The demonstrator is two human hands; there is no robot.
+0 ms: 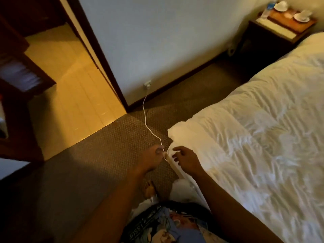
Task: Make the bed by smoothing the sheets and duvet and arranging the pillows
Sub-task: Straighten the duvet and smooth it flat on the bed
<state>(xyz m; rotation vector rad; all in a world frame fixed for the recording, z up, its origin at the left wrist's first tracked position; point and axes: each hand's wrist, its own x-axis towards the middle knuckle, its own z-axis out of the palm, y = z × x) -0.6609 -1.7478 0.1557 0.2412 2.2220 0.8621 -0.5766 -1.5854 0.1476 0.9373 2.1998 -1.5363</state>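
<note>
A white, wrinkled duvet (259,137) covers the bed on the right; its near corner (177,132) bulges over the carpet. My left hand (152,158) pinches the end of a thin white cable (145,116) that runs from a wall socket (147,84). My right hand (187,160) is curled round the top of a slim white thing (172,163) at the bed's corner, where the cable ends. Blur hides whether that thing is a device or a fold of sheet. No pillows are in view.
Brown carpet (108,151) lies between the bed and the wall. At the left a doorway opens onto a lit yellow floor (75,95). A dark nightstand (270,41) at the back right carries a tray with cups (289,18) and a bottle (268,7). My foot (149,188) is beside the bed.
</note>
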